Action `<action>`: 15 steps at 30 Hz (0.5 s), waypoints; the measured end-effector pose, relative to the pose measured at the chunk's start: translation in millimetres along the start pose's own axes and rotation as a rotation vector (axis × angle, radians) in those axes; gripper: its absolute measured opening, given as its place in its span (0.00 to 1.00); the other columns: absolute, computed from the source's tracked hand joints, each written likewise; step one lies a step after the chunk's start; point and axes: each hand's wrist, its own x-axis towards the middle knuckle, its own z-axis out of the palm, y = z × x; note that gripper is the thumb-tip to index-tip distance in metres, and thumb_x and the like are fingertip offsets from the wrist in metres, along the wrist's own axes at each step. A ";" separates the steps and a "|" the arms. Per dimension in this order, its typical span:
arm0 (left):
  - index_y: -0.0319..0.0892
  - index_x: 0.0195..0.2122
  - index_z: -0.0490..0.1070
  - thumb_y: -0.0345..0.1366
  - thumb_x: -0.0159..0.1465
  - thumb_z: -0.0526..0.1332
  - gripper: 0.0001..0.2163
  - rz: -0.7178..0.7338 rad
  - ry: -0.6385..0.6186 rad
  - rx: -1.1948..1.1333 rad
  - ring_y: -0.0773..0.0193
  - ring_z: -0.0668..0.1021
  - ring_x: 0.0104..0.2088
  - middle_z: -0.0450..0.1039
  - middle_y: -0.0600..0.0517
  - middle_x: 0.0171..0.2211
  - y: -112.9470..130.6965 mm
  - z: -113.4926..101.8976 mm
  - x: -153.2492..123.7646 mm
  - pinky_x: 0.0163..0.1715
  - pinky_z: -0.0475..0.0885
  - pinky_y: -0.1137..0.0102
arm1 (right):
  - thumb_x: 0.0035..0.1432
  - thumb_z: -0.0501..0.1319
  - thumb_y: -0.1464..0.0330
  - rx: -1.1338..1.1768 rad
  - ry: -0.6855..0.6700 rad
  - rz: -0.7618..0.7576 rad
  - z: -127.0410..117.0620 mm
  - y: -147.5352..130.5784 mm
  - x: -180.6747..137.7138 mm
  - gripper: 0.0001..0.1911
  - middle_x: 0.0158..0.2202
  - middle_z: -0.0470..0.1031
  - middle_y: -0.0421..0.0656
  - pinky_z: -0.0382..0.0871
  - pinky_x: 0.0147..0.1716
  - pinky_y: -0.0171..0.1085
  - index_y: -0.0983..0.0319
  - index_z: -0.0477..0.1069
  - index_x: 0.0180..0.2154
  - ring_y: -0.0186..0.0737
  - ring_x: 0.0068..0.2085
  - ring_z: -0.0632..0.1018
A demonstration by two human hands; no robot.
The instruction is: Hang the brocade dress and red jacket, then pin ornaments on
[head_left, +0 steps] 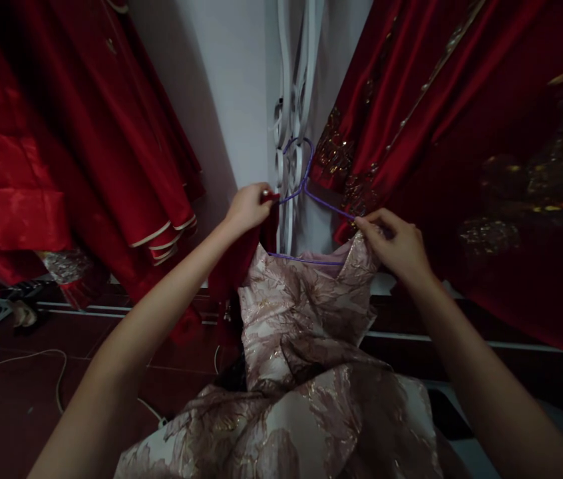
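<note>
A purple wire hanger (pixel 330 207) is held up between my hands, its hook at the top. On it hangs a pale pink dress with a floral pattern and golden glints (pixel 306 299); the hanger's lower bar shows at the neckline. My left hand (pixel 250 211) is closed at the hanger's left arm, with a bit of red beside the fingertips. The dress's left shoulder lies below that hand. My right hand (pixel 395 241) pinches the hanger's right arm at the dress's right shoulder. The skirt spreads out towards me in folds.
Red garments (pixel 126 133) hang on the left, and a red gown with gold beading (pixel 411 120) hangs close on the right. White curled metalwork (pixel 286 80) stands behind the hanger. A pale cable (pixel 64 372) and shoes (pixel 22 314) lie on the dark red floor.
</note>
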 end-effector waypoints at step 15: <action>0.35 0.42 0.67 0.39 0.65 0.47 0.15 0.095 -0.180 0.340 0.55 0.75 0.38 0.71 0.40 0.35 2.7 -36.3 -13.6 0.39 0.66 0.64 | 0.50 0.62 0.61 0.751 -1.269 0.142 61.2 -53.7 66.9 0.17 0.47 0.73 0.45 0.67 0.44 0.34 0.63 0.75 0.40 0.35 0.46 0.72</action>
